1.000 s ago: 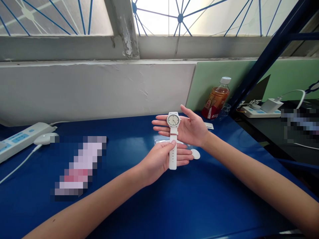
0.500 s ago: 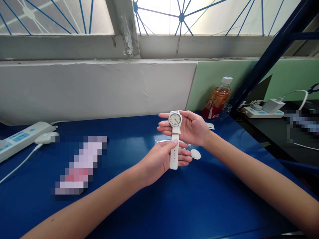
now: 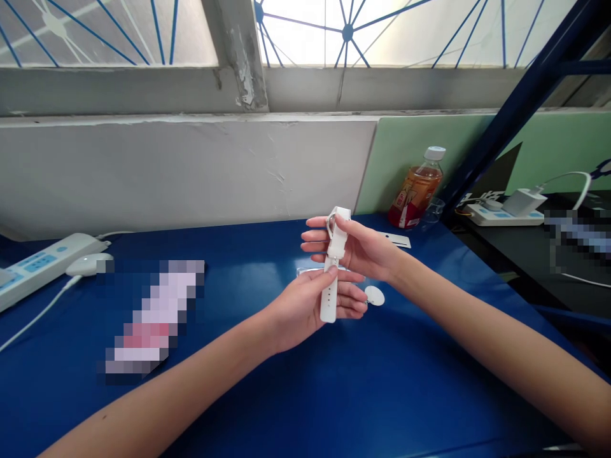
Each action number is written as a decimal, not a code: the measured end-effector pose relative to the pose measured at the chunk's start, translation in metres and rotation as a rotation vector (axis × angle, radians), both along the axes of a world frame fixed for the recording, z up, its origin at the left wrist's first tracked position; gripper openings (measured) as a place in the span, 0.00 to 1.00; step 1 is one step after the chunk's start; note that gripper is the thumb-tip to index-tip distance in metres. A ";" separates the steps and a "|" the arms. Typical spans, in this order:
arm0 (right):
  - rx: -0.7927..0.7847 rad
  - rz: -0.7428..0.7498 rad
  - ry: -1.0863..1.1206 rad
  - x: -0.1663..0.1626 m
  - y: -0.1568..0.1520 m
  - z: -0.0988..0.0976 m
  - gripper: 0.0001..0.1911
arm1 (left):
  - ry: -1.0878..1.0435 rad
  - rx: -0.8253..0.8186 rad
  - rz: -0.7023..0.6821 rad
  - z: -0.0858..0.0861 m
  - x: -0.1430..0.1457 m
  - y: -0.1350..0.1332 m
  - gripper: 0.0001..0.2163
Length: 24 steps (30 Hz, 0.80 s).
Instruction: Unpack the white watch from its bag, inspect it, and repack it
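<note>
A white wristwatch is held up above the blue table by both hands, its case turned sideways so the dial no longer faces me. My left hand pinches the holed end of the strap between thumb and fingers. Higher up, my right hand grips the case end, thumb against the strap and the other fingers stretched out behind it. Beneath my hands lies a clear plastic item, mostly covered. A small white oval tag rests just right of my left fingertips.
At the back right stands a bottle of reddish drink, near a white card. On the left are a power strip with a white plug and cable, and a blurred pinkish flat object. A blue metal post slants up on the right.
The watch has been rotated from dial facing me to sideways. My right thumb has come over onto the strap near the case. My left hand keeps its pinch.
</note>
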State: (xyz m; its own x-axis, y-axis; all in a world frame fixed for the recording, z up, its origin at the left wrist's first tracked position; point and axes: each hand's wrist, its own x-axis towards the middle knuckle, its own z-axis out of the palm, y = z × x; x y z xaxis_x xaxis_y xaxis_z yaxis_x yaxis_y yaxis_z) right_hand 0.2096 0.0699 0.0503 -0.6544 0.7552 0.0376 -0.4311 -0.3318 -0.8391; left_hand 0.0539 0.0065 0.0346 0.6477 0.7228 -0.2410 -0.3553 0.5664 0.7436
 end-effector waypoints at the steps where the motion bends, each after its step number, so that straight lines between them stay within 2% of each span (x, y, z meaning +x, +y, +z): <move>1: 0.003 0.034 0.006 0.000 -0.001 0.001 0.14 | -0.002 -0.002 -0.016 0.000 0.000 0.000 0.17; 5: -0.006 0.102 0.053 -0.001 -0.003 0.003 0.16 | -0.002 -0.004 -0.069 0.001 0.000 0.000 0.16; 10: -0.061 0.079 0.041 -0.001 -0.003 0.007 0.17 | 0.001 0.011 -0.054 -0.001 0.001 -0.001 0.12; 24: -0.114 0.048 0.041 0.001 -0.001 0.011 0.22 | 0.009 -0.006 -0.039 -0.002 0.001 0.002 0.13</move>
State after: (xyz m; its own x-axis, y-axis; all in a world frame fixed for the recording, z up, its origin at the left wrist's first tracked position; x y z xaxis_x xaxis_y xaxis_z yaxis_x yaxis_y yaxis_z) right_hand 0.2106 0.0687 0.0613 -0.6895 0.7240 -0.0189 -0.4458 -0.4448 -0.7768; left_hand 0.0544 0.0084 0.0325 0.6735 0.6952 -0.2510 -0.3260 0.5842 0.7433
